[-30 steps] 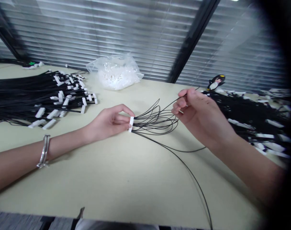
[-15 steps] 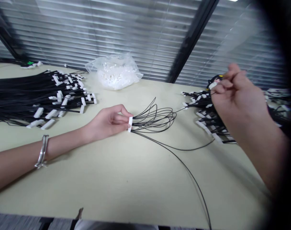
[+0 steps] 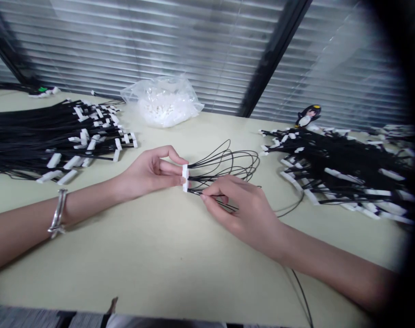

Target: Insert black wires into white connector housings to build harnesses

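Between the thumb and fingers of my left hand is a white connector, held upright over the middle of the table. Thin black wires run out of its right side and curl back in loops. My right hand is close by on the right, thumb and forefinger pinched on a black wire just beside the connector's lower end. Its other fingers are partly hidden behind the hand. One long wire trails from under my right forearm to the table's front edge.
At the left lies a large bundle of black cables with white connectors. Another heap of such cables is on the right, with a penguin-like figure behind it. A clear plastic bag of small white parts stands at the back, before the blinds.
My right hand has come down from the raised position at the right to the wires near the connector. My left hand keeps the connector in nearly the same place.
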Tool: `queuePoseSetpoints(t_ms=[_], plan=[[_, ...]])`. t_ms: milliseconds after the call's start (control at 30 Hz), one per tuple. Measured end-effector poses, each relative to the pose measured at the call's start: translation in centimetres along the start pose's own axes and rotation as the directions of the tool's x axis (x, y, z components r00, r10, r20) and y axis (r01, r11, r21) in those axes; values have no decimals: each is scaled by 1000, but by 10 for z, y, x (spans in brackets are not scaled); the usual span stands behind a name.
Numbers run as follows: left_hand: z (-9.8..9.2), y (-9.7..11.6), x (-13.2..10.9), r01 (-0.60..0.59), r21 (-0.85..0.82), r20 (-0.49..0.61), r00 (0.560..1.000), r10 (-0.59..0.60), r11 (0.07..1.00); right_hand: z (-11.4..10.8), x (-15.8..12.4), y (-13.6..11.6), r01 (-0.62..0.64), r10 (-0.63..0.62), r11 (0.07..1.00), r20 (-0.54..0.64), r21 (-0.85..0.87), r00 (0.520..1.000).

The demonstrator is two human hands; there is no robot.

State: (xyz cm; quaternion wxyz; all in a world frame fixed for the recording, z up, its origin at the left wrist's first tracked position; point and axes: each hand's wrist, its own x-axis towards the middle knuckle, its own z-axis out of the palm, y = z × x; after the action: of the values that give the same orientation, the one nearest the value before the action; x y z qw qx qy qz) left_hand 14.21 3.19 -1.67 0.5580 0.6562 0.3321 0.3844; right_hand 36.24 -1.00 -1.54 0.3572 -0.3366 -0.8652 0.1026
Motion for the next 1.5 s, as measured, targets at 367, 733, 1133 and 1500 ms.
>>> queuePoseSetpoints(t_ms=[367, 733, 1133, 1500], plan=[[13, 4, -6, 61, -93, 55, 997, -56, 994, -3, 0, -1, 110, -118, 983, -51, -149, 992], [12, 3, -7, 61, -216, 11, 998, -60, 975, -15, 1, -6, 140, -158, 975, -92, -174, 983], [15, 3, -8, 34, -189, 38, 999, -28, 981, -14, -1, -7, 124, -144, 974, -99, -188, 985], [16, 2, -9, 19, -155, 37, 999, -14, 988, -13, -1, -6, 179, -205, 948, -74, -263, 976]])
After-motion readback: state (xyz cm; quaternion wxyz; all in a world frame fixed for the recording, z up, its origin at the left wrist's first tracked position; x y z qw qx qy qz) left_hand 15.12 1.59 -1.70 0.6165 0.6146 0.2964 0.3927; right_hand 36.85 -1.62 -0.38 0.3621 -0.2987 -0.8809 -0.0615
